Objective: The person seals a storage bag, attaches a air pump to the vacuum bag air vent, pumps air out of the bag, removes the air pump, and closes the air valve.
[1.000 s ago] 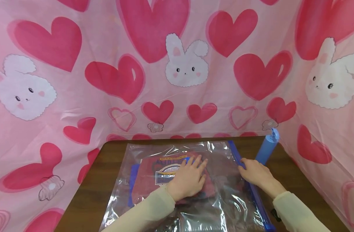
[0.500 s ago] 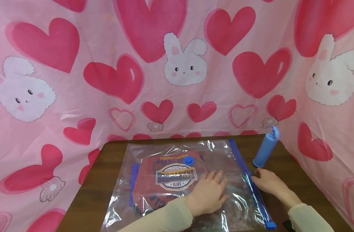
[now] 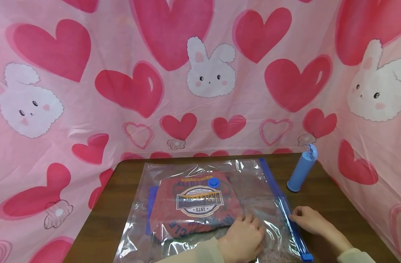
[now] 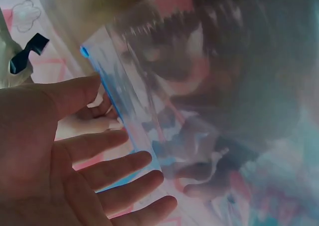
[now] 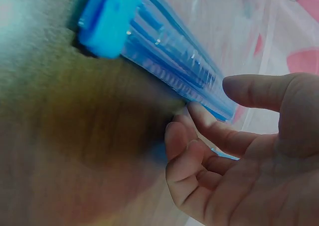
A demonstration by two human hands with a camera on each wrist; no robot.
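A clear vacuum storage bag (image 3: 256, 195) lies flat on the table, with a folded red printed garment (image 3: 169, 204) and something blue inside. A round blue valve (image 3: 214, 182) sits on its upper face. My left hand (image 3: 242, 235) rests on the bag below the garment's lower right corner, fingers loosely bent; in the left wrist view they spread beside the plastic. My right hand (image 3: 310, 221) is at the bag's blue zip strip (image 3: 292, 226), thumb on one side and curled index finger on the other. A lighter blue slider (image 5: 107, 24) sits at the strip's near end.
Behind the right hand a blue cylindrical hand pump (image 3: 302, 171) stands on the brown wooden table (image 3: 331, 193). A pink cloth (image 3: 138, 109) with hearts and rabbits hangs around the back and sides.
My left hand has slid from beside the valve down and right toward the bag's near side, uncovering the print. The right hand has moved nearer along the zip strip.
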